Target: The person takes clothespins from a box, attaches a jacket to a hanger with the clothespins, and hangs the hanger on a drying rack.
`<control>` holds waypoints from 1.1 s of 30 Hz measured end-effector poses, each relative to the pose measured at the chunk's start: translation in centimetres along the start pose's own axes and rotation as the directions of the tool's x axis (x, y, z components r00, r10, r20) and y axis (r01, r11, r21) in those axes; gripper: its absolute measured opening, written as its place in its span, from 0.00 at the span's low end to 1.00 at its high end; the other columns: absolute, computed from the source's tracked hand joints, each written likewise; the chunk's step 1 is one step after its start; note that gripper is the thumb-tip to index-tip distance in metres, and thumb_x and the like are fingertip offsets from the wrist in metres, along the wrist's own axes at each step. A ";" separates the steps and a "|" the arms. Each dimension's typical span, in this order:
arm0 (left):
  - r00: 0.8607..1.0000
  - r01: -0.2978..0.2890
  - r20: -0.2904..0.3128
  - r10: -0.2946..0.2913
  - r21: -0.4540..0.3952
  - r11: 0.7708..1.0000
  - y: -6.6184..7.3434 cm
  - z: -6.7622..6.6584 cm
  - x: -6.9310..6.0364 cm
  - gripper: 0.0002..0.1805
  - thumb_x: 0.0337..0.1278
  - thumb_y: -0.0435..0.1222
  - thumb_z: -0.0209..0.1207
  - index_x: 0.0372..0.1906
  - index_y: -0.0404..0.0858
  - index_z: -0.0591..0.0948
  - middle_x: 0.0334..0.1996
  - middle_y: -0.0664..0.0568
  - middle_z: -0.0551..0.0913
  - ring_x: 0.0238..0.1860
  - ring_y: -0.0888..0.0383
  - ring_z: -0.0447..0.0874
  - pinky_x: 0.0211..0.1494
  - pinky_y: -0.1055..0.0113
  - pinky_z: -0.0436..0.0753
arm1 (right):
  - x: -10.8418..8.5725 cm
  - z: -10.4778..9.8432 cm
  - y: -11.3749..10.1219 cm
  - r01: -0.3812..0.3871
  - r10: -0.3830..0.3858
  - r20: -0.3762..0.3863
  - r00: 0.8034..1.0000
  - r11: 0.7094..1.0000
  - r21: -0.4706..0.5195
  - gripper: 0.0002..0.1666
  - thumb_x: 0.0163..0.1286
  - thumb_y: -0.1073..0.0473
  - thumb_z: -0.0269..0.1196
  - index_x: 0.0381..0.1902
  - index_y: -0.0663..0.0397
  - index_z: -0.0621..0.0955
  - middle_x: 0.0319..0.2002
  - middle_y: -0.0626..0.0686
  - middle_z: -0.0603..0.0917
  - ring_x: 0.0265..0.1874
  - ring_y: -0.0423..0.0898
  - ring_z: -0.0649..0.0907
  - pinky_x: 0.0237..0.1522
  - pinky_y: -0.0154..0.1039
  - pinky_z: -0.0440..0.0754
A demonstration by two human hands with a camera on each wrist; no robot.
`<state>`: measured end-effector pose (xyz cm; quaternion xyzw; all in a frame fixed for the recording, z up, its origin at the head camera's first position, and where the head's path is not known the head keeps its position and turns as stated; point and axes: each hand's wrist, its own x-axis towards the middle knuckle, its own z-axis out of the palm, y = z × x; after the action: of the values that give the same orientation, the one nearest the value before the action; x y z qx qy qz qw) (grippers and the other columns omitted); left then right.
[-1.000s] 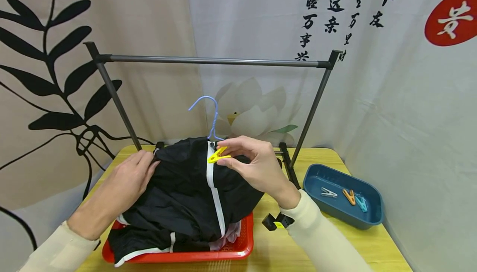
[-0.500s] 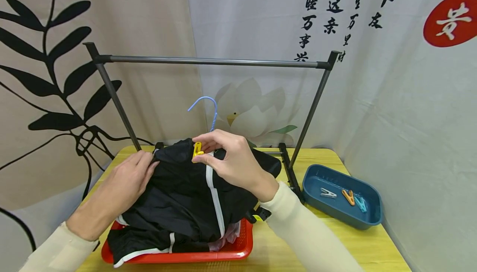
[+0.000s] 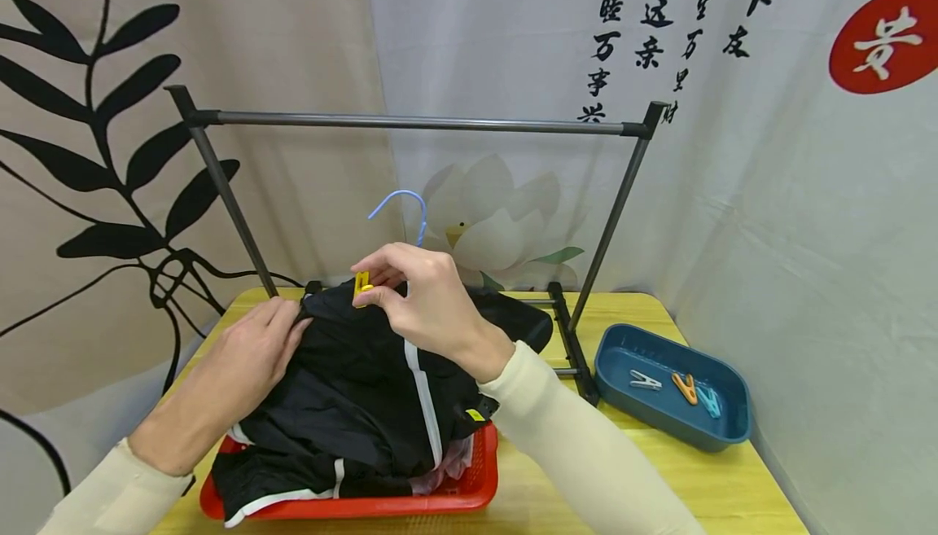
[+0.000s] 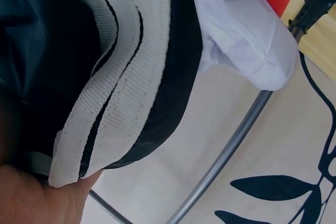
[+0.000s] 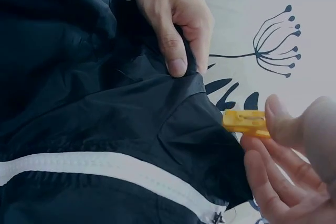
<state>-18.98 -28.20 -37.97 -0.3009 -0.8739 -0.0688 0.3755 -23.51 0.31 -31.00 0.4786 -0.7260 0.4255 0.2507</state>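
A black garment (image 3: pixel 352 388) with white trim lies over the red basket (image 3: pixel 469 486), draped up toward the rack. At its upper left corner my left hand (image 3: pixel 242 372) pinches the cloth, thumb on top, as the right wrist view shows. My right hand (image 3: pixel 432 307) holds a yellow clothespin (image 5: pixel 244 121) between thumb and fingers, right at the garment's top edge. Whether the clothespin bites the cloth, I cannot tell. A blue hanger hook (image 3: pixel 421 213) rises behind my right hand; the rest of the hanger is hidden. In the left wrist view, white trim (image 4: pixel 142 77) shows in folded layers.
A grey metal rack (image 3: pixel 410 120) stands over the yellow wooden table (image 3: pixel 623 470). On the right sits a blue tray (image 3: pixel 615 388) with a grey clothespin (image 3: pixel 645 380), an orange clothespin (image 3: pixel 685 388) and a teal clothespin (image 3: pixel 708 400). A printed curtain hangs behind.
My right hand has moved left along the garment's top edge, carrying the yellow clothespin from beside the white stripe toward my left hand. The left hand keeps its place.
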 end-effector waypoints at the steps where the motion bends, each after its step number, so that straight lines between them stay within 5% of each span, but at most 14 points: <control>1: 1.000 -0.004 -0.003 0.004 -0.001 1.000 0.0 0.0 0.0 0.07 0.84 0.30 0.68 0.49 0.32 0.79 0.35 0.48 0.79 0.33 0.54 0.77 0.33 0.55 0.83 | 0.1 0.1 0.0 -0.002 0.002 -0.004 1.000 1.000 0.002 0.16 0.70 0.68 0.83 0.53 0.60 0.91 0.48 0.54 0.96 0.42 0.43 0.96 0.53 0.26 0.90; 4: 1.000 -0.010 -0.016 0.009 -0.004 1.000 0.0 0.0 0.0 0.16 0.97 0.41 0.53 0.48 0.32 0.79 0.35 0.48 0.78 0.33 0.55 0.76 0.33 0.55 0.81 | 0.5 0.4 -0.2 0.000 0.000 -0.012 1.000 1.000 0.003 0.13 0.71 0.72 0.81 0.50 0.60 0.91 0.47 0.55 0.96 0.41 0.43 0.96 0.52 0.24 0.89; 8: 0.999 -0.016 -0.032 0.016 -0.004 1.000 0.0 0.1 0.0 0.31 0.98 0.52 0.35 0.47 0.32 0.79 0.34 0.49 0.77 0.32 0.56 0.74 0.32 0.58 0.78 | 1.2 0.9 -0.5 0.020 -0.021 -0.014 1.000 1.000 -0.015 0.11 0.72 0.74 0.79 0.47 0.60 0.90 0.44 0.54 0.96 0.41 0.43 0.97 0.52 0.22 0.88; 16: 1.000 -0.006 -0.023 0.006 0.000 1.000 0.2 -0.1 0.0 0.26 0.98 0.49 0.41 0.47 0.32 0.79 0.34 0.49 0.77 0.32 0.57 0.73 0.31 0.59 0.77 | 2.2 1.9 -1.4 0.064 -0.064 -0.016 0.998 0.997 -0.038 0.07 0.75 0.75 0.76 0.42 0.59 0.92 0.41 0.53 0.97 0.39 0.39 0.97 0.49 0.18 0.85; 23: 0.999 -0.013 -0.036 0.013 0.005 1.000 0.2 -0.1 0.1 0.34 0.98 0.54 0.32 0.45 0.33 0.78 0.32 0.50 0.74 0.32 0.58 0.71 0.31 0.62 0.73 | 2.7 2.8 -1.8 0.134 -0.130 0.037 0.991 0.977 -0.165 0.06 0.76 0.72 0.77 0.42 0.58 0.91 0.41 0.51 0.96 0.39 0.39 0.97 0.48 0.16 0.83; 27: 1.000 -0.008 -0.029 0.008 0.016 1.000 0.2 -0.2 0.0 0.34 0.97 0.55 0.31 0.45 0.33 0.77 0.32 0.52 0.71 0.31 0.58 0.68 0.30 0.64 0.70 | 2.9 3.2 -1.9 0.166 -0.148 0.084 0.985 0.944 -0.284 0.06 0.76 0.67 0.80 0.42 0.54 0.91 0.41 0.48 0.96 0.38 0.39 0.96 0.45 0.21 0.85; 33: 0.999 -0.015 -0.031 0.016 0.018 1.000 0.3 -0.2 0.0 0.34 0.98 0.54 0.31 0.45 0.33 0.77 0.32 0.52 0.70 0.32 0.58 0.68 0.31 0.64 0.70 | 3.0 3.5 -2.0 0.134 -0.086 0.156 0.984 0.935 -0.329 0.07 0.75 0.69 0.80 0.45 0.55 0.92 0.43 0.49 0.97 0.38 0.40 0.95 0.43 0.32 0.89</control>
<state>-18.68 -27.99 -37.82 -0.3033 -0.8662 -0.0627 0.3921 -22.84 -4.52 -29.72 0.4968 -0.7760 0.2452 0.3013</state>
